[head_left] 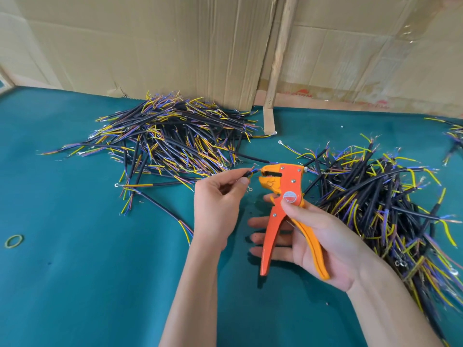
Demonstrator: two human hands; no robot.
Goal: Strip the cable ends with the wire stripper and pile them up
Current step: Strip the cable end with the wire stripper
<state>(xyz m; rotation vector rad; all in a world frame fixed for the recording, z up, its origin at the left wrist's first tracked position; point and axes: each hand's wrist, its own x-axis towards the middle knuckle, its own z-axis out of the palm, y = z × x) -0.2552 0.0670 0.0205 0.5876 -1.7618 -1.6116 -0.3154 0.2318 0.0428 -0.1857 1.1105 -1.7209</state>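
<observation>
My right hand [318,236] holds an orange wire stripper [280,209] with its handles spread and its jaws pointing left. My left hand [220,199] pinches a short black cable [246,172] between thumb and fingers. The cable's coloured wire ends sit right at the stripper's jaws. A large pile of black cables [170,139] with yellow, blue and brown ends lies at the back left. Another pile of cables [390,204] lies at the right, beside my right forearm.
The green table cover [87,284] spreads across the front left. A few loose cables [160,209] lie near my left hand, and a rubber band [14,240] lies at the far left. Cardboard sheets [162,41] and a wooden post [275,71] stand behind the piles.
</observation>
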